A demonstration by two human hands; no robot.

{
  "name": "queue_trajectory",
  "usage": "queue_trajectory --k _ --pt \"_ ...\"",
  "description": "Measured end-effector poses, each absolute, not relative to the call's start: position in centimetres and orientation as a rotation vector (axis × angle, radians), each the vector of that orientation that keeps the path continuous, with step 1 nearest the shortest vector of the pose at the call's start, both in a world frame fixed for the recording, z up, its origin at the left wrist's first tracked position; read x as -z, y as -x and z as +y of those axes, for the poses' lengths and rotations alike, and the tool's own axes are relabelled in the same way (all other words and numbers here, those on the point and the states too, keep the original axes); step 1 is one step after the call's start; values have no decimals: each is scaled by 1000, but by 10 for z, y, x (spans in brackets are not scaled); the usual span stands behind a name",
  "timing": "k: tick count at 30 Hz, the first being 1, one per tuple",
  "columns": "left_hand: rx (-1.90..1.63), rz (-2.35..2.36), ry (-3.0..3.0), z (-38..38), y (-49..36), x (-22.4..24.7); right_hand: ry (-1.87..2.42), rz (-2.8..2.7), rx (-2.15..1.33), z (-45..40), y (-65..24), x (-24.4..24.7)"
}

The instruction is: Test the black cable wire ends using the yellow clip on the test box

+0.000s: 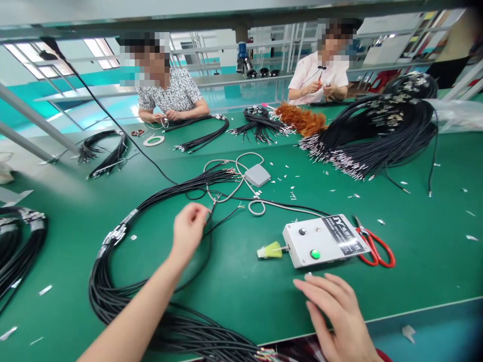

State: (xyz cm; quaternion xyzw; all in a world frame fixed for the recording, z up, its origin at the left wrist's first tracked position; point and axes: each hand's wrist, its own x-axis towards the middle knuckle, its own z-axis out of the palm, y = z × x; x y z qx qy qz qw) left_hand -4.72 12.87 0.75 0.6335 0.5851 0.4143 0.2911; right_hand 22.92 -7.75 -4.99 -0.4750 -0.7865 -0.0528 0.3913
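My left hand point(189, 229) is closed round the end of a thin black cable point(210, 241), above the green table point(241, 281). A large bundle of black cables point(103, 281) curves round beneath my left forearm, its stripped ends near the table's front edge. To the right, my right hand point(332, 311) is held with its fingers apart and nothing in them, just in front of a white control box point(324, 241). The box has a green lit button, a knob and a shaft with a yellow-green tip point(270, 250).
Red-handled scissors point(382, 251) lie right of the box. Behind are a grey pedal point(257, 175) with looped cord, white scraps and a big cable heap point(370, 125). More cables point(30, 241) lie left. Two people sit across the table under an overhead beam.
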Motion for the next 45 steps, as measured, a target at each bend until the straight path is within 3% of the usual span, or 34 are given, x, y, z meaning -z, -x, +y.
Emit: queue_trajectory --k 3,6,9,12,14,18,23,30,45 --pt "-1164 1686 -1714 154 67 -26 1166 -2065 -29 -80 -221 60" --pt "-977 1577 -1901 117 72 -28 1242 -1991 -101 -79 -220 67" --pt "-527 1318 -2102 46 77 -16 1270 -1971 -125 -77 -221 69" --pt "263 1229 -2478 1 90 -9 1275 -1986 -146 -75 -220 69" --pt "478 1181 -2509 -3 100 -10 1280 -1979 -163 -74 -219 68" --pt "249 1172 -2294 14 111 -18 1297 -1865 -282 -76 -212 61" --pt "-276 1238 -1983 14 76 -23 1385 -1486 -749 -74 -194 46" --pt "-399 984 -1813 -3 -5 -22 1304 -1136 -1191 -58 -178 26" --pt "-627 1089 -1879 -7 -9 -1 1035 -603 -1592 -50 -169 25"
